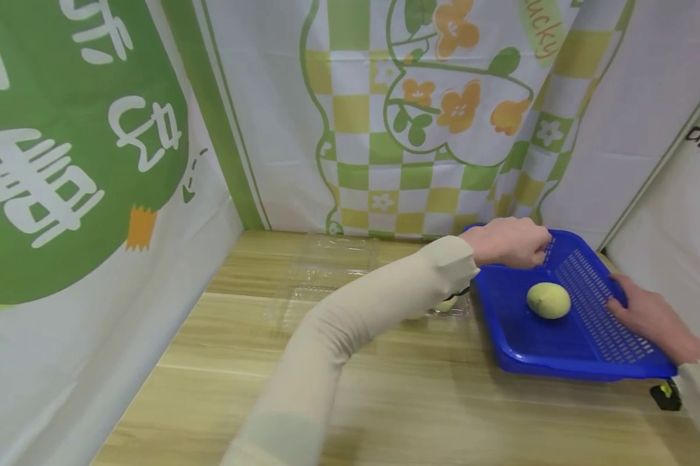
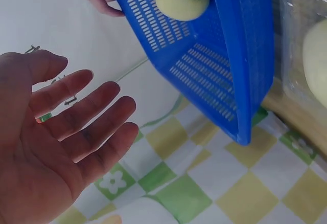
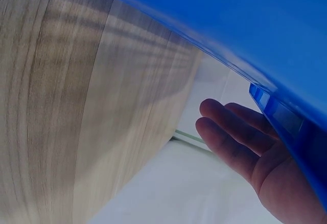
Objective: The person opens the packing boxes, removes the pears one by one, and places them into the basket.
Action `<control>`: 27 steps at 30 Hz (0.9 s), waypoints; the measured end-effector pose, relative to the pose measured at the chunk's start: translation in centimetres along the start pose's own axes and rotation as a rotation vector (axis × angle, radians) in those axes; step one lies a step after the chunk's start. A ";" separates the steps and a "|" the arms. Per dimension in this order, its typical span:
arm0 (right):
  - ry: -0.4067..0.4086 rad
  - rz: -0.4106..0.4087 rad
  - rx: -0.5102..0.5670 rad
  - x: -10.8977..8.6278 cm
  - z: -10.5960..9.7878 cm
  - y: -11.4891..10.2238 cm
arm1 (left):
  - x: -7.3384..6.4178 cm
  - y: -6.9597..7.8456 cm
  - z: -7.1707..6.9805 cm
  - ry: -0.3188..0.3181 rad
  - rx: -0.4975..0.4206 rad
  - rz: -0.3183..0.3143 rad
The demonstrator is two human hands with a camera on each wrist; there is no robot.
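Observation:
My right hand (image 1: 653, 314) grips the right rim of a blue perforated plastic basket (image 1: 553, 366), its thumb over the inside. The basket is tilted, and its right side stands off the table. One pale yellow-green oval fruit (image 1: 549, 300), its exact kind unclear, lies inside. Above the basket's far left corner, my left hand (image 1: 509, 243) holds nothing. Its loosely spread fingers (image 2: 97, 137) are apart from the basket in the left wrist view. Behind the left sleeve, a clear plastic clamshell box (image 1: 335, 262) lies with its lid folded back, and a pale fruit (image 1: 445, 304) shows at its right end.
Everything rests on a wood-grain table (image 1: 221, 382). Printed cloth (image 1: 274, 129) hangs along the back and both sides, close to the table's edges. A small black device (image 1: 666, 396) with a green spot shows beside the right wrist, below the basket.

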State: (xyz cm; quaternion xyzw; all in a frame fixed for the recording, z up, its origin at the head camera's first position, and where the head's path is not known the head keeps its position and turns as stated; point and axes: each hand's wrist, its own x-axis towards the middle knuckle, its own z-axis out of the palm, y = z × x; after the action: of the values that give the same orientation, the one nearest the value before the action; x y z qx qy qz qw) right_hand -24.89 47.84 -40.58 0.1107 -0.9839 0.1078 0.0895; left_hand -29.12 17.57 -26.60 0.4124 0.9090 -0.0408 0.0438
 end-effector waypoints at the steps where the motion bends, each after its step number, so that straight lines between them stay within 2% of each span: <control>1: 0.006 -0.003 -0.002 0.0 0.0 0.0 | -0.2 -0.2 -0.1 0.008 0.007 0.000; 9: -0.016 -0.009 0.000 -0.1 -0.1 -0.1 | -2.5 -1.4 0.2 0.049 0.082 0.049; 15: -0.019 -0.005 -0.002 0.1 -0.3 -0.2 | -4.7 -2.2 0.7 0.100 0.102 0.052; 18: -0.006 -0.032 -0.019 0.2 -0.2 -0.1 | -5.7 -2.7 1.4 0.134 0.100 0.088; 23: 0.012 -0.070 -0.032 0.2 0.1 -0.2 | -7.3 -3.1 2.5 0.227 0.133 0.152; 27: 0.028 -0.084 -0.034 0.1 0.2 -0.3 | -8.4 -3.1 2.9 0.243 0.116 0.175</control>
State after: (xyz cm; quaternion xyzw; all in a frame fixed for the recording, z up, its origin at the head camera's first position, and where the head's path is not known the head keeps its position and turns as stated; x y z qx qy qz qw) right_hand -24.97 47.53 -40.69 0.1486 -0.9788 0.0886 0.1096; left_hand -25.86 8.94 -28.40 0.4938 0.8643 -0.0393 -0.0870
